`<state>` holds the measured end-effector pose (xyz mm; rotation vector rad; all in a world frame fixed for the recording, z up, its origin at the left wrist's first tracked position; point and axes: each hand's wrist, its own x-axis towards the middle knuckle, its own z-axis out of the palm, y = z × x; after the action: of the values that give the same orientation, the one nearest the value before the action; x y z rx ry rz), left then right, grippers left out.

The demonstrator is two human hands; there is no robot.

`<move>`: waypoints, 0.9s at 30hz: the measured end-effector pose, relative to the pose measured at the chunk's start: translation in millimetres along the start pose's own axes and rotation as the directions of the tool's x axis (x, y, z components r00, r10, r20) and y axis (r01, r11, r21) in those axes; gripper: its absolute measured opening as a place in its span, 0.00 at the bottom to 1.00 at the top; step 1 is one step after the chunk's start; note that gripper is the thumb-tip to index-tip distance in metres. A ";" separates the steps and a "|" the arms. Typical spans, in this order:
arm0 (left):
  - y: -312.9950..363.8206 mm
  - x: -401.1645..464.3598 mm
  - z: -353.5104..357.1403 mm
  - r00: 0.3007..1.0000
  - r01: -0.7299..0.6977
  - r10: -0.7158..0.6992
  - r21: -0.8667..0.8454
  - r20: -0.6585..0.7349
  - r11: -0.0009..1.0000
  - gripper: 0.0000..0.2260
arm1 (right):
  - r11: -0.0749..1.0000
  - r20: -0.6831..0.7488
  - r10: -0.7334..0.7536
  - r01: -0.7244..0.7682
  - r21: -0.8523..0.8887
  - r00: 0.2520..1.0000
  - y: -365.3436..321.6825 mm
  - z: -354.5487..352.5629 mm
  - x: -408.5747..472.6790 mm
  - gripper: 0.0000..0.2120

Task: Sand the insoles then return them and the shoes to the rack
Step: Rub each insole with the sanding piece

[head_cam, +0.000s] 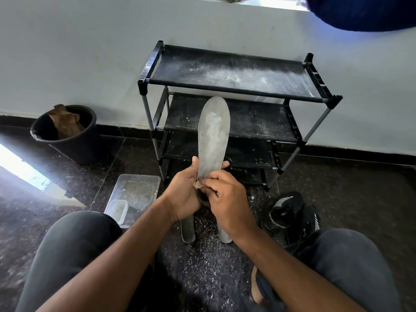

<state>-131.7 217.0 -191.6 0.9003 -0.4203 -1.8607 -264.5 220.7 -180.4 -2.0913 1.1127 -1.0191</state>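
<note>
A grey insole (pixel 213 134) stands upright in front of me, its toe pointing up and its surface dusted white. My left hand (pixel 185 194) grips its heel end from behind, thumb on the left edge. My right hand (pixel 227 194) presses a small brown piece of sandpaper (pixel 198 184) against the insole's lower part. Two more grey insoles (pixel 188 230) lie flat on the floor beneath my hands, partly hidden. A black shoe (pixel 290 212) with white stripes lies on the floor by my right knee. The black shoe rack (pixel 234 86) stands against the wall, its shelves dusty.
A black bucket (pixel 65 134) with brown paper stands at the left by the wall. A clear plastic tray (pixel 135 194) holding a small lidless box sits on the dark floor by my left knee. Sanding dust covers the floor between my knees.
</note>
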 end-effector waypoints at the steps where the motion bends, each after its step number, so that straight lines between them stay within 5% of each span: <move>1: 2.5 -0.5 -1.0 1.000 -0.009 0.009 -0.006 -0.009 1.000 0.34 | 1.000 0.025 -0.025 0.024 0.016 0.999 -1.3 0.2 -0.9 0.07; 6: 2.9 -1.4 0.0 1.000 0.004 -0.003 0.007 -0.031 1.000 0.34 | 0.999 0.142 -0.009 0.005 0.032 0.990 -0.8 -0.8 -1.7 0.05; 9: -5.8 -1.3 7.9 0.999 0.041 -0.041 -0.007 -0.016 0.999 0.33 | 0.998 0.113 0.047 -0.050 0.032 0.992 2.3 -1.8 3.5 0.06; 17: 7.2 -3.3 0.9 1.000 0.011 -0.011 -0.022 -0.008 1.000 0.33 | 0.985 0.111 -0.150 0.158 -0.067 0.982 -4.5 -3.4 -1.2 0.04; 27: 2.7 -3.0 6.5 0.999 0.032 -0.030 -0.073 0.035 0.997 0.33 | 0.989 0.036 -0.133 0.135 -0.061 0.990 3.7 -3.9 5.4 0.04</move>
<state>-134.1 217.8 -184.4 0.8310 -0.3577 -1.9096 -267.4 213.8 -179.1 -2.2506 1.0123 -1.0203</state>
